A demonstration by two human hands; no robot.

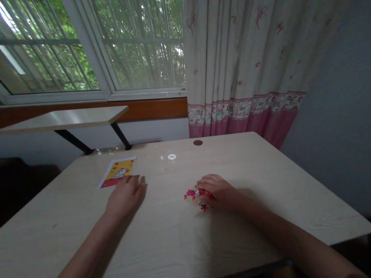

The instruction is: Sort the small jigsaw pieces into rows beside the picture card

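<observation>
My left hand [124, 196] lies palm down on the light wooden table [172, 245], fingers stretched toward the near edge of a yellow and red picture card [118, 171], touching or almost touching it. My right hand [217, 191] rests to the right of centre with its fingers curled over a small heap of red and white jigsaw pieces [195, 197]. Part of the heap shows to the left of the fingers.
A narrow shelf [63, 119] on black brackets hangs under the barred window at the back left. A flowered curtain [245, 49] with a pink hem hangs at the back right. A round cable hole [198, 143] sits near the table's far edge.
</observation>
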